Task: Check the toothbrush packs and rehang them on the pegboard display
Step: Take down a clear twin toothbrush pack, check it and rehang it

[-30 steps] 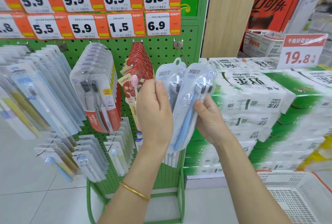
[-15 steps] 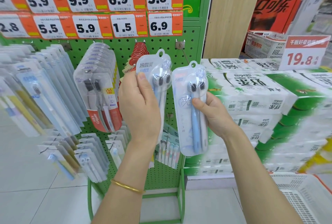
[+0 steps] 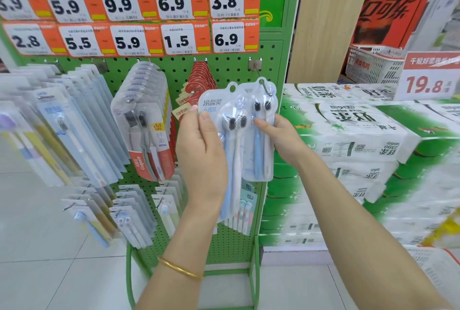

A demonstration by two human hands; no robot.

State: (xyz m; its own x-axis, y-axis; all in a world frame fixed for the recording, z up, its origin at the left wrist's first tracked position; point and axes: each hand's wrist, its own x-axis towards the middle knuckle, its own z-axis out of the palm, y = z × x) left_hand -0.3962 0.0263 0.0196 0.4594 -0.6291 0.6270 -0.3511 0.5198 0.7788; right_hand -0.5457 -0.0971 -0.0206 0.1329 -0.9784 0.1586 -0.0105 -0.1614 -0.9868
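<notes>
Fingers (image 3: pixel 206 122) of left hand (image 3: pixel 201 160) clamped on left pack (image 3: pixel 212 107), right hand's (image 3: pixel 283 140) on right pack (image 3: pixel 261 158), hole at peg (image 3: pixel 266 90)

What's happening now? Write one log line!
left hand: grips left pack | right hand: holds right pack, its hole at the peg hook | next: likely slide it on

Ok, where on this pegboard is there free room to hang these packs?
The hook under the lower 6.9 tag: bare pegboard runs between the red packs and the right edge, and the right hand holds a pack up at it. Leftward is crowded: Colgate packs and clear packs fill the hooks.
</notes>
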